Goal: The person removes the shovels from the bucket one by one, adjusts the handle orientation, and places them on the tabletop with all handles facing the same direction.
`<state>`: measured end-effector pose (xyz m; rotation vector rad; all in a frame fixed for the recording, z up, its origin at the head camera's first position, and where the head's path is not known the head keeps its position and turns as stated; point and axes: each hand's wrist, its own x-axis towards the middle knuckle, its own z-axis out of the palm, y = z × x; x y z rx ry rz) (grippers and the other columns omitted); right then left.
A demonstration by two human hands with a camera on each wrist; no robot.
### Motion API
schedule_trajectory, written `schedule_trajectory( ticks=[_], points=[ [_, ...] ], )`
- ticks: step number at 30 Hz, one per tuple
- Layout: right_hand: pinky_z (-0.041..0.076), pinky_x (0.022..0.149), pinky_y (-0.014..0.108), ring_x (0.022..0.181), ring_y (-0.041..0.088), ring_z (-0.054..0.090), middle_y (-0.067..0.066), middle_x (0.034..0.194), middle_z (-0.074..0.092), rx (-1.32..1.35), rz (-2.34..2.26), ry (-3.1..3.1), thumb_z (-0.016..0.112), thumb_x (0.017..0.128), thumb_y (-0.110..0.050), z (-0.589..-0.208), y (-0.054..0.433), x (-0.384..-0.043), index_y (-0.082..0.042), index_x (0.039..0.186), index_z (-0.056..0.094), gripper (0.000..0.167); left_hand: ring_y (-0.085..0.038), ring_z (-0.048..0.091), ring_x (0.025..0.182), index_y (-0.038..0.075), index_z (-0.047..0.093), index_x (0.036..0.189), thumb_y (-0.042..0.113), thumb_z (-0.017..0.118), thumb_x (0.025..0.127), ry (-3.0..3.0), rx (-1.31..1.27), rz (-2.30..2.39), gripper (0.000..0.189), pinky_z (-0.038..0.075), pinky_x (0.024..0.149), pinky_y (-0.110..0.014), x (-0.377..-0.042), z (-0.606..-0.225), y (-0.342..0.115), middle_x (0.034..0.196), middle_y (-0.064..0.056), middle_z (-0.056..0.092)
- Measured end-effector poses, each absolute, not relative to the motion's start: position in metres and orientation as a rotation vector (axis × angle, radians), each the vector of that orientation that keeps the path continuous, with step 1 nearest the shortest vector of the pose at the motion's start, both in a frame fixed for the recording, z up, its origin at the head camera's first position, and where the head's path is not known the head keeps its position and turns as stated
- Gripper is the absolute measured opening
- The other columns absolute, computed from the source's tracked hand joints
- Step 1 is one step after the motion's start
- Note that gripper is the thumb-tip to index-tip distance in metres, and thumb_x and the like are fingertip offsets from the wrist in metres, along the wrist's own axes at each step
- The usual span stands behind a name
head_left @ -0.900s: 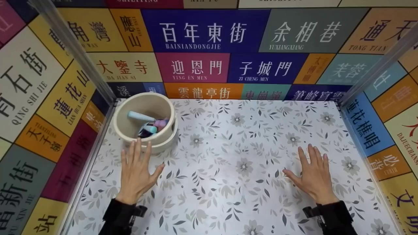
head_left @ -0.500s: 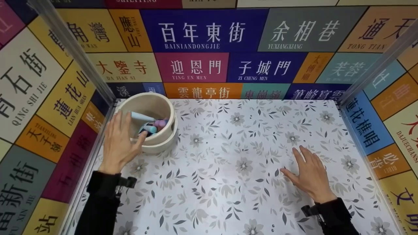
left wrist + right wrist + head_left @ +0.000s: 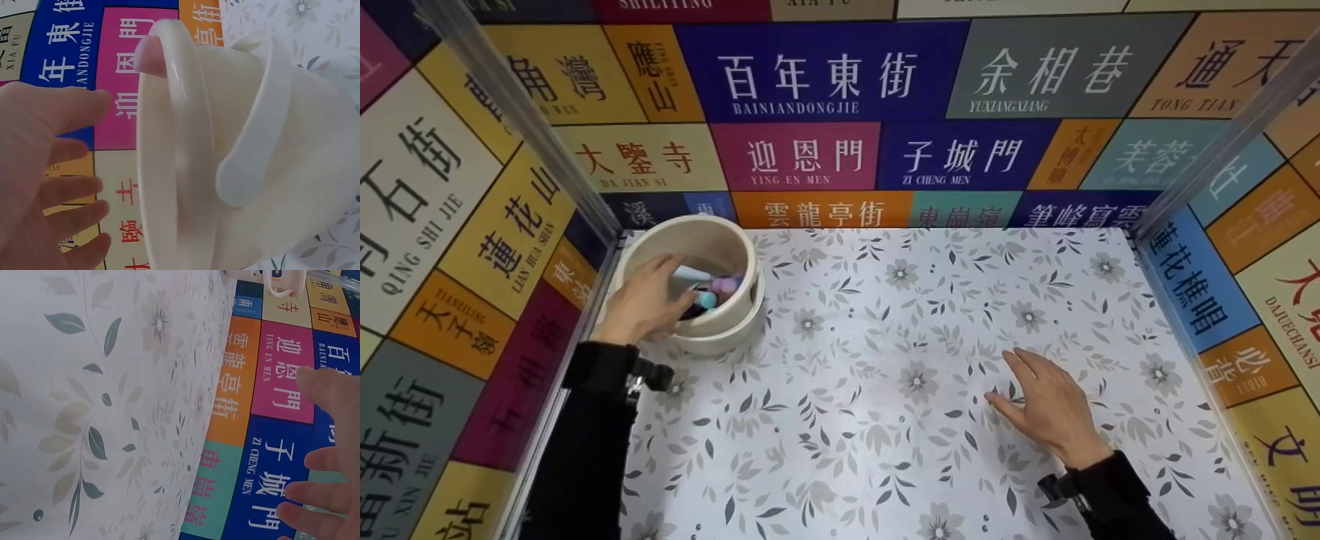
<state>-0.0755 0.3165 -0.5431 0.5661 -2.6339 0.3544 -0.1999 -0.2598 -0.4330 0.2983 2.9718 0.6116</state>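
A cream bucket (image 3: pixel 724 247) stands at the back left of the table. My left hand (image 3: pixel 641 300) reaches over its near left rim, fingers bent loosely above the opening and partly hiding the contents. Inside lie a pale blue stick-like piece (image 3: pixel 691 274), a teal-ended piece (image 3: pixel 705 300) and a purple lumpy thing (image 3: pixel 726 286). In the left wrist view, the fingers (image 3: pixel 84 211) are spread and hold nothing, beside the bucket's rim (image 3: pixel 194 129); its white handle (image 3: pixel 247 152) hangs down the outside. My right hand (image 3: pixel 1050 409) hovers over the table's right side, fingers relaxed, holding nothing.
The table (image 3: pixel 840 450) has a white leaf-and-flower cover. Colourful sign-patterned panels (image 3: pixel 825 71) wall it at the back and both sides. Clear strips (image 3: pixel 521 112) run along the corners. The bucket sits close to the left back corner.
My left hand has moved from in front of the bucket, up and left, then over its rim, with its fingers bending. The right hand has drifted slightly left.
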Motion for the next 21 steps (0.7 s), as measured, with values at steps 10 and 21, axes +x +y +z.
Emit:
schedule_trajectory(
  ticks=[10,21],
  points=[
    [0.063,0.079,0.055,0.101,0.043,0.073,0.024,0.115,0.075,0.630,0.310,-2.633,0.094,0.075,-0.029,-0.546,0.303,-0.072,0.002,0.125,0.071,0.063,-0.054,0.055,0.136,-0.008,0.057,0.145,0.018,0.069,0.097,2.807,0.411,0.563,0.056,0.042,0.118,-0.064,-0.224,-0.453,-0.263,0.143,-0.033,0.061],
    [0.063,0.071,0.045,0.089,0.037,0.074,0.019,0.104,0.077,0.654,0.310,-2.624,0.092,0.076,-0.029,-0.555,0.294,-0.071,-0.001,0.114,0.073,0.051,-0.050,0.066,0.118,-0.006,0.067,0.117,0.011,0.073,0.092,2.737,0.525,0.535,0.031,0.050,0.107,-0.061,-0.235,-0.456,-0.256,0.121,-0.029,0.073]
  ],
)
